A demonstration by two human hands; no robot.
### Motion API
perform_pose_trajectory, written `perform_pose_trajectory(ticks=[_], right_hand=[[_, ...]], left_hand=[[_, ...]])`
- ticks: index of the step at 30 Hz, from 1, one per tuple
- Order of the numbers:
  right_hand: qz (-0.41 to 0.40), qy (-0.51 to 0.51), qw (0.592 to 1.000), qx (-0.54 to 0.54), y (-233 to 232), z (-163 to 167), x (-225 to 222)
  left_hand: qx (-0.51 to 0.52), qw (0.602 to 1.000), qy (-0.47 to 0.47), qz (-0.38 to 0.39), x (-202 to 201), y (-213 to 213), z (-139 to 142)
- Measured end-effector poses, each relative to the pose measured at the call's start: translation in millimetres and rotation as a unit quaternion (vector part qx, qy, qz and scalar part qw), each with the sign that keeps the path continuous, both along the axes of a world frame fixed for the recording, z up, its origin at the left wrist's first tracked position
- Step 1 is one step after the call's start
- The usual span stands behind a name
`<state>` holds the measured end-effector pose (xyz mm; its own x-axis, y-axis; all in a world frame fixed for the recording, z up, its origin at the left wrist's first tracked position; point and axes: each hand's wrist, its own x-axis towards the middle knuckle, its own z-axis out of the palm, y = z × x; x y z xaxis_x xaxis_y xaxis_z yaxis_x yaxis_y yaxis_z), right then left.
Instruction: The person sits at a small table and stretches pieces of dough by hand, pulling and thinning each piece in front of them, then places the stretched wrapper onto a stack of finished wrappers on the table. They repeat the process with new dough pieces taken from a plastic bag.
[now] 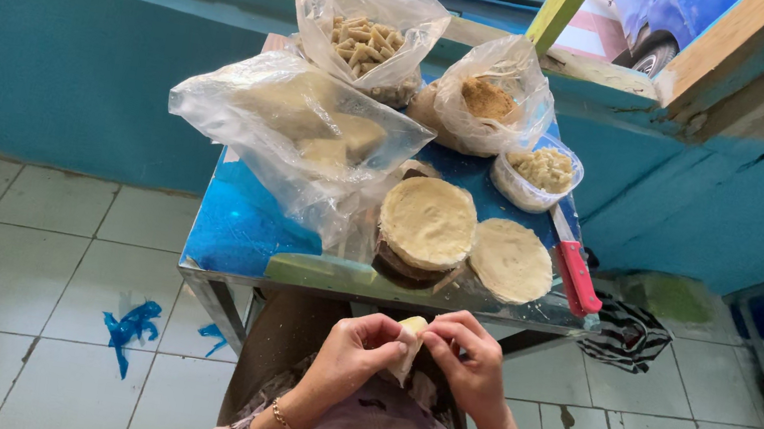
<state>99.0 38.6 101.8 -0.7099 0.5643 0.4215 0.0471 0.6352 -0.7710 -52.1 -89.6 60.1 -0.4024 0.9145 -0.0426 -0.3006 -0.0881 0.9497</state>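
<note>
My left hand (pixel 360 345) and my right hand (pixel 474 357) meet just below the near edge of a small blue table (pixel 234 228). Both hands pinch a small pale piece of dough (pixel 411 328) between their fingers. On the table right in front of them lie two flat round dough discs, one (pixel 428 219) on a dark round block, the other (pixel 510 260) to its right. A thin bracelet sits on my left wrist.
A big clear bag of dough (pixel 299 127) covers the table's left. Behind stand a bag of small rolled pieces (pixel 365 43), a bag of brown filling (pixel 488 101) and a clear tub of filling (pixel 540 173). A red-handled knife (pixel 574 265) lies at the right edge. Teal wall behind, tiled floor around.
</note>
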Motion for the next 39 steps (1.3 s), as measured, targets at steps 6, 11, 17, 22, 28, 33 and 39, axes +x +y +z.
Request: perform_pose_trajectory(ticks=[6, 11, 17, 22, 28, 33, 39], right_hand=[[0.078, 0.016, 0.991, -0.111, 17.2, -11.6, 3.5], [0.137, 0.008, 0.905, -0.404, 27.8, -45.3, 0.3], [0.07, 0.083, 0.912, -0.396, 31.7, -57.8, 9.6], [0.053, 0.048, 0.942, -0.328, 28.1, -51.5, 12.7], [0.019, 0.053, 0.951, -0.305, 17.2, -34.8, -3.7], [-0.09, 0.094, 0.986, 0.1, -14.5, -0.7, -13.9], [-0.097, 0.023, 0.967, 0.234, -30.8, 24.3, -24.7]], left_hand=[[0.052, 0.998, 0.034, 0.006, 4.1, -6.2, 10.3], [0.17, 0.973, 0.152, 0.025, 1.2, -7.2, 8.1], [0.183, 0.983, -0.033, -0.004, -2.6, -0.5, -18.1], [0.155, 0.983, -0.079, 0.05, 4.4, 3.7, -27.9], [0.154, 0.983, -0.07, 0.067, 7.6, 6.3, -14.8], [0.155, 0.98, -0.052, 0.11, 11.4, 8.8, -5.4], [0.133, 0.981, 0.079, 0.12, 18.3, 4.2, 5.1]])
